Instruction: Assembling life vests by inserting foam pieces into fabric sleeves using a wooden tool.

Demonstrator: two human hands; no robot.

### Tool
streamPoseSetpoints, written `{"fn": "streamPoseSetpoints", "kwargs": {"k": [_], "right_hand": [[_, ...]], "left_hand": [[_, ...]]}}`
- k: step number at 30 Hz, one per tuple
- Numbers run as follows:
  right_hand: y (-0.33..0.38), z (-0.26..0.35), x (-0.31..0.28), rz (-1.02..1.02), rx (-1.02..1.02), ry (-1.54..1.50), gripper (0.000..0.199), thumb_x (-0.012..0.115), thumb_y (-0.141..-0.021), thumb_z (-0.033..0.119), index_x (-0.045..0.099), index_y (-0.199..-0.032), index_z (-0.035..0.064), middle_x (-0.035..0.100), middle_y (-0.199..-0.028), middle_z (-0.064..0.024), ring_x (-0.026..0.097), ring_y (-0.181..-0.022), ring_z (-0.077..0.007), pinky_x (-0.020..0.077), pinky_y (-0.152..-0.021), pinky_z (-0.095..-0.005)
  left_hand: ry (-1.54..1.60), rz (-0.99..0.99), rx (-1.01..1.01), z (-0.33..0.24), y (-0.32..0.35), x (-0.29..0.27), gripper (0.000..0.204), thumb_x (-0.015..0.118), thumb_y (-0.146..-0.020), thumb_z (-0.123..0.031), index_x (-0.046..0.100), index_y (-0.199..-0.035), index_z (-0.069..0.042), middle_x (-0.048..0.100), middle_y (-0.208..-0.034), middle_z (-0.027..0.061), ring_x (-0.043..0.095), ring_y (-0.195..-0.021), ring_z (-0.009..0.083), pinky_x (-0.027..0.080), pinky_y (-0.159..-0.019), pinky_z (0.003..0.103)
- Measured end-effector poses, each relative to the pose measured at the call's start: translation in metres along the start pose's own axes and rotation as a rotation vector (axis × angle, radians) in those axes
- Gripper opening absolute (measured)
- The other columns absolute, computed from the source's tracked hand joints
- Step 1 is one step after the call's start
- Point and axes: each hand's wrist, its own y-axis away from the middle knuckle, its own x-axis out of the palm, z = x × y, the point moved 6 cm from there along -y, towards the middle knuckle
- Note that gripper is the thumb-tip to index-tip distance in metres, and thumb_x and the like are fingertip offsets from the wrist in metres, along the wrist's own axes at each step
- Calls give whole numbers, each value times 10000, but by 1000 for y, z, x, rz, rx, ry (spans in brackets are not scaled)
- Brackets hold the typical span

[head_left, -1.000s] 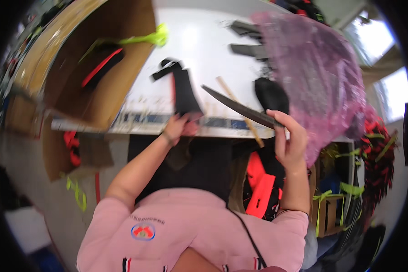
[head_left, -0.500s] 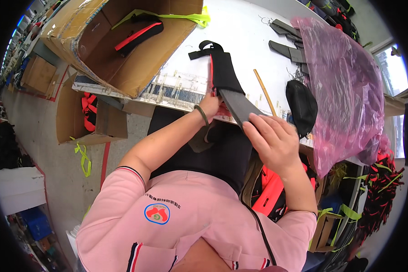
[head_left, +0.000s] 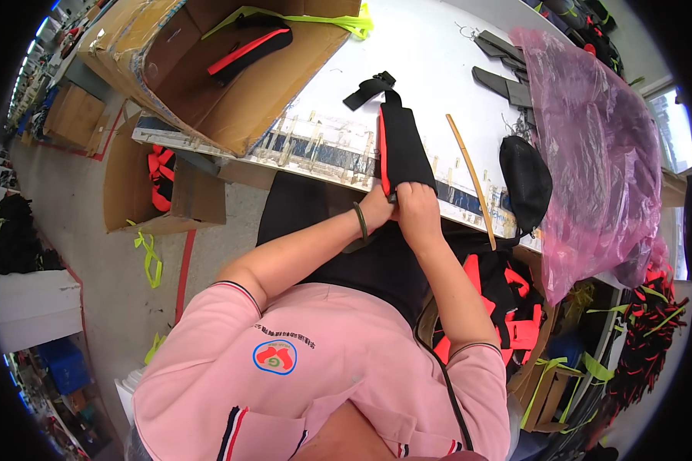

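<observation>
A black fabric sleeve (head_left: 407, 146) with a red edge lies across the table's front edge, its strap and buckle (head_left: 377, 86) pointing away from me. My left hand (head_left: 376, 207) is closed on the near left corner of the sleeve. Right beside it, my right hand (head_left: 420, 211) grips the near end, fingers bent over the fabric. Between the hands only a tiny dark grey bit shows at the sleeve's mouth; most of the grey foam strip is hidden from sight.
On the white table (head_left: 407, 38) are a cardboard box (head_left: 281, 92), a wooden stick (head_left: 469, 169), a black pouch (head_left: 524, 183), grey strips (head_left: 500, 83) and pink plastic sheeting (head_left: 592, 161). Red and black pieces (head_left: 507, 307) fill a box by my right arm; another box (head_left: 200, 192) stands lower left.
The grey foam strip, sticking out of the sleeve before, is now almost wholly out of view. My right hand has moved left and joined my left hand at the sleeve's end.
</observation>
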Motion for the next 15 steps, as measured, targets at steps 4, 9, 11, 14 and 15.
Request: {"fn": "streamPoseSetpoints", "kwargs": {"k": [4, 9, 11, 14, 15], "right_hand": [[7, -17, 46, 152, 107, -78, 163, 630, -632, 61, 587, -779, 5, 578, -729, -182, 573, -717, -361, 463, -660, -437], [11, -7, 50, 87, 236, -183, 71, 566, -693, 61, 606, -691, 2, 578, -675, -224, 582, -648, -381, 467, -599, -468], [15, -3, 63, 302, 257, -100, 121, 563, -720, 101, 623, -661, 14, 589, -663, -213, 593, -654, -375, 481, -609, -453], [19, -3, 75, 371, 252, 3, 156, 557, -715, 131, 653, -646, 27, 625, -663, -177, 644, -656, -311, 513, -607, -412], [19, -1, 77, 381, 253, -6, 156, 557, -715, 131, 653, -646, 27, 625, -663, -177, 644, -656, -311, 513, -607, -412]], "left_hand": [[-84, -52, -14, 31, -2, -16, 196, 438, -895, -80, 553, -1052, -61, 594, -868, 34, 576, -738, 111, 474, -600, 260], [-38, -106, 42, 45, 5, -29, 172, 459, -892, -105, 580, -989, -30, 596, -795, 31, 554, -652, 109, 448, -550, 262], [-86, -37, -15, 60, 7, -36, 256, 479, -897, -70, 544, -1144, -56, 594, -1040, 34, 553, -909, 107, 470, -744, 264], [-132, -54, 26, 66, 5, -43, 275, 512, -864, -28, 546, -1136, -39, 594, -1055, 30, 544, -938, 116, 462, -779, 279], [-178, -49, 97, 66, 5, -45, 281, 516, -856, -17, 547, -1134, -34, 593, -1058, 31, 546, -942, 124, 463, -784, 290]]}}
